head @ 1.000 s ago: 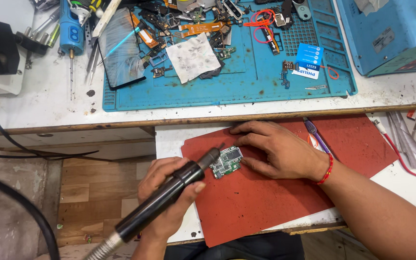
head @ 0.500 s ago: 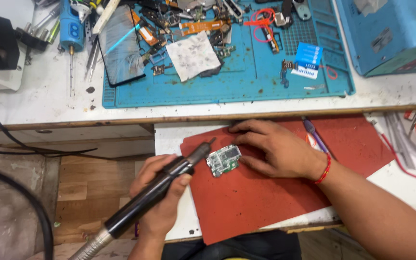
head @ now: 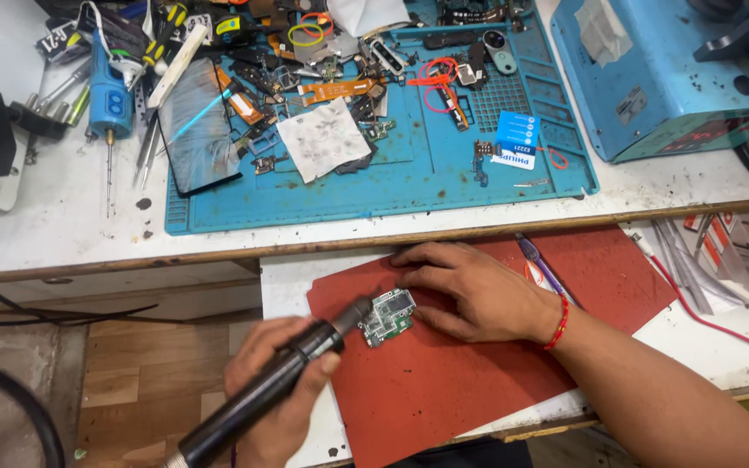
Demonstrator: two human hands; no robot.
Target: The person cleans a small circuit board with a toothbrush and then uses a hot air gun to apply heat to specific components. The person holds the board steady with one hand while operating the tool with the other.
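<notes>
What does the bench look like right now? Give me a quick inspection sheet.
Surface: red mat on a white pull-out shelf, under a white bench.
Job's things: small circuit board on the mat; black rotary tool with its tip at the board.
Clutter: blue mat strewn with phone parts and a cracked screen.
Grips: left hand wraps the tool; right hand pins the board.
Cables: black cable at left; red wire at right.
Surroundings: blue machine.

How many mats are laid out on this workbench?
2: a blue mat on the upper bench under scattered parts, and a red mat on the lower shelf under the circuit board. More may lie off-frame.
</notes>
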